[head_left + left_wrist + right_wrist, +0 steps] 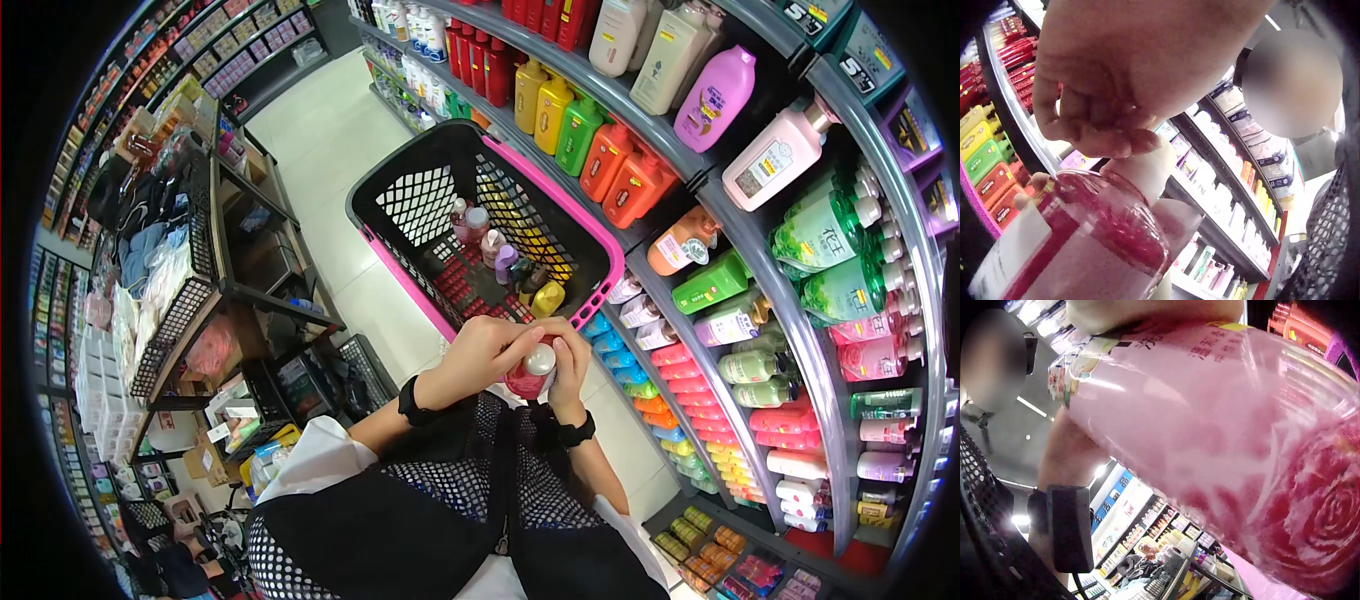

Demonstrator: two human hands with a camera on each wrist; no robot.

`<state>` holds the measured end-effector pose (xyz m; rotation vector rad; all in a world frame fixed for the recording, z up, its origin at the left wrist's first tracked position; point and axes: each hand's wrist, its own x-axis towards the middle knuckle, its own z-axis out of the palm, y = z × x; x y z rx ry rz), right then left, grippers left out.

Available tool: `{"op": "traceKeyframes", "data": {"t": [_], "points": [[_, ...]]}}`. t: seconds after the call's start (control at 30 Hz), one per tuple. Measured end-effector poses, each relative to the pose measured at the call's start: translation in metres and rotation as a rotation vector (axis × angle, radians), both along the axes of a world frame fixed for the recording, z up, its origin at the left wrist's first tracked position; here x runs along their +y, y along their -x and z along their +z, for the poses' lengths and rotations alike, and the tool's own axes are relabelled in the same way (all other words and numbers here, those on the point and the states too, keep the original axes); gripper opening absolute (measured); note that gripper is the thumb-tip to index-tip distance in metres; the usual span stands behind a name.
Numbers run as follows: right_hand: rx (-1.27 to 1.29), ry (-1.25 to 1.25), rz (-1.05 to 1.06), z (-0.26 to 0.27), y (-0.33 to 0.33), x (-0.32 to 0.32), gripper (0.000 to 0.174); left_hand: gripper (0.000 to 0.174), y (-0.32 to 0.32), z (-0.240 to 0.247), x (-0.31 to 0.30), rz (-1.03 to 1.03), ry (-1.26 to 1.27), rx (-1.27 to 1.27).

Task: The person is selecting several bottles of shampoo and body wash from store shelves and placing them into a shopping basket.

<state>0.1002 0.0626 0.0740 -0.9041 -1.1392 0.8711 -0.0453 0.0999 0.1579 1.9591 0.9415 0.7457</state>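
Close in front of the body, my right hand (pixel 568 372) grips a pink shampoo-type bottle (pixel 522 384) with a white cap (pixel 541 358). Clear plastic and a rose print show on the bottle (pixel 1210 419) in the right wrist view. Reaching across from the other side, my left hand (pixel 485 352) has its fingers curled at the top of the bottle. In the left wrist view those fingertips (pixel 1142 141) lie right at the white cap (pixel 1141 167). Beyond the hands stands a black shopping basket (pixel 400 280) with a pink rim, several bottles (pixel 490 245) inside.
Shelves (pixel 690 150) of bottles in many colours curve along the right side. To the left stands a rack (pixel 190 300) piled with clothes and boxes. Pale tiled floor (pixel 320 120) runs between them. Packaged goods fill a low bin (pixel 710 545) at bottom right.
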Motion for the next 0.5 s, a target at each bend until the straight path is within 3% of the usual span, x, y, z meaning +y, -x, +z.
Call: {"op": "traceKeyframes", "data": {"t": [0.5], "points": [[0.004, -0.035, -0.024, 0.006, 0.004, 0.011, 0.033, 0.043, 0.008, -0.001, 0.019, -0.109, 0.106, -0.115]]}}
